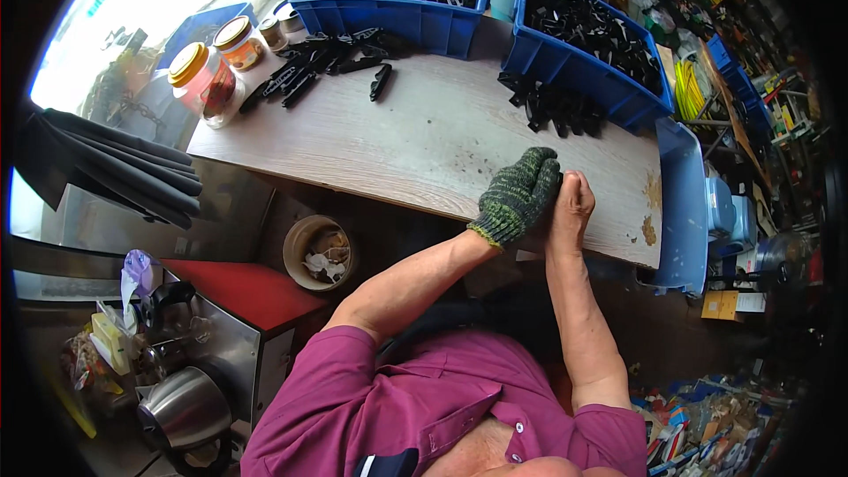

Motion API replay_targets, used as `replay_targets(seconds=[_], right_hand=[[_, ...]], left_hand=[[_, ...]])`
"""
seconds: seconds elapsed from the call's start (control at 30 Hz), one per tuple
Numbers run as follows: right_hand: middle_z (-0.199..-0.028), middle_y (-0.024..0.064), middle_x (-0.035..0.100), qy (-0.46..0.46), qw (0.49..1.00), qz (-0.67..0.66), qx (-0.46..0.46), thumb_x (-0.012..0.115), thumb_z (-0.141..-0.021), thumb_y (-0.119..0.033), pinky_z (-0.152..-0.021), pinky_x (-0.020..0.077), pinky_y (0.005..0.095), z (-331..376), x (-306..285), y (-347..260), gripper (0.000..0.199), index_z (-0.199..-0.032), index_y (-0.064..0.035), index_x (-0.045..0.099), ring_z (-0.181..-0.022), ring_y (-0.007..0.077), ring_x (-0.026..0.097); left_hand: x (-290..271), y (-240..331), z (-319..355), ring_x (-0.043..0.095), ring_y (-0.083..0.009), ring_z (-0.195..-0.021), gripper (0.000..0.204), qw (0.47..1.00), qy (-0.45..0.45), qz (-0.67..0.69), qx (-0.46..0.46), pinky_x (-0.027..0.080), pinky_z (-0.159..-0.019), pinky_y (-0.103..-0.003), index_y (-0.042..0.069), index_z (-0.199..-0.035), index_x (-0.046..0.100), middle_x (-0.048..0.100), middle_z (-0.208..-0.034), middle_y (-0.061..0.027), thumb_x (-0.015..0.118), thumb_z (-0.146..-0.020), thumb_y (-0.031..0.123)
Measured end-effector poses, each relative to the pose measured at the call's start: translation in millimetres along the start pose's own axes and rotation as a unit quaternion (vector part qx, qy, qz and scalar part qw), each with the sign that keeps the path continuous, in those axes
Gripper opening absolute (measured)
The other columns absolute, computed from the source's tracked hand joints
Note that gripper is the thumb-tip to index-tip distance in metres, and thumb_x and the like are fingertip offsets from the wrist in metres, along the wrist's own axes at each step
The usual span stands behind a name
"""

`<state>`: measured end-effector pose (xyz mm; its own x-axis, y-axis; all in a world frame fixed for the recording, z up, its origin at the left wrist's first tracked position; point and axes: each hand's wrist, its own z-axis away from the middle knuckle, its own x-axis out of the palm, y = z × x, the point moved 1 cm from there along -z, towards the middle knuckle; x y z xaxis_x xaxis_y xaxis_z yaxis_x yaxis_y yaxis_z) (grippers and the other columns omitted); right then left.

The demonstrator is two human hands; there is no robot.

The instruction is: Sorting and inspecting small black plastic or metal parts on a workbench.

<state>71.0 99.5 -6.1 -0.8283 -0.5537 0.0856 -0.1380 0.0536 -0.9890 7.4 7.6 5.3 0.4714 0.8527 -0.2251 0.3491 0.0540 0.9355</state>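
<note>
My left hand point(519, 196), in a green and black knitted glove, is closed with its fingers pressed together. Against it, over the table's front edge, is my bare right hand point(571, 210), also closed, fingers curled. Whatever lies between the two is hidden from view. Beyond them on the pale wood-grain table point(406, 137) sits a small pile of black plastic parts point(555, 106). Farther left lies a second pile of longer black parts point(305, 66), with a single black piece point(381, 82) apart from it.
Two blue crates point(397, 18) point(583, 53) heaped with black parts stand at the back. Lidded jars point(203, 79) are at the left end. A bucket point(318, 252) with scraps stands below the table. A light blue plastic bin point(683, 203) hugs the right edge; a steel kettle point(187, 406) is lower left.
</note>
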Motion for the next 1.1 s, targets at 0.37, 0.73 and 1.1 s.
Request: replay_targets(seconds=[0.37,0.73,1.1], right_hand=[[-0.05,0.0034,0.033,0.161,0.963,-0.133,0.169,0.052,-0.096,-0.037,-0.056,0.0606,0.0494,-70,-58,-35,0.033,-0.08,-0.0082,0.046,-0.046,0.0203,0.047],[-0.056,0.0033,0.042,0.116,0.969,0.047,0.212,0.073,-0.087,-0.029,-0.049,0.0586,0.0437,-118,-63,-17,0.027,-0.099,-0.0072,0.062,-0.041,0.017,0.047],[-0.074,0.0029,0.061,0.01,0.944,0.268,0.192,0.074,-0.086,-0.021,-0.038,0.0476,0.0329,-145,-33,-13,0.023,-0.104,-0.0092,0.067,-0.041,0.0123,0.045]], left_hand=[[-221,-79,-101,0.064,-0.0407,-0.101,0.044,0.834,0.244,-0.488,-0.087,0.05,-0.089,-0.05,0.01,-0.1,0.072,0.07,-0.106,-0.0176,0.057,-0.094,0.051],[-167,-53,-77,0.064,-0.0379,-0.088,0.036,0.878,0.054,-0.474,0.034,0.049,-0.077,-0.051,0.011,-0.085,0.069,0.069,-0.093,-0.0139,0.059,-0.095,0.044],[-141,-25,-60,0.061,-0.0327,-0.091,0.033,0.866,-0.078,-0.445,0.213,0.05,-0.08,-0.045,0.021,-0.114,0.071,0.066,-0.096,-0.0078,0.058,-0.086,0.009]])
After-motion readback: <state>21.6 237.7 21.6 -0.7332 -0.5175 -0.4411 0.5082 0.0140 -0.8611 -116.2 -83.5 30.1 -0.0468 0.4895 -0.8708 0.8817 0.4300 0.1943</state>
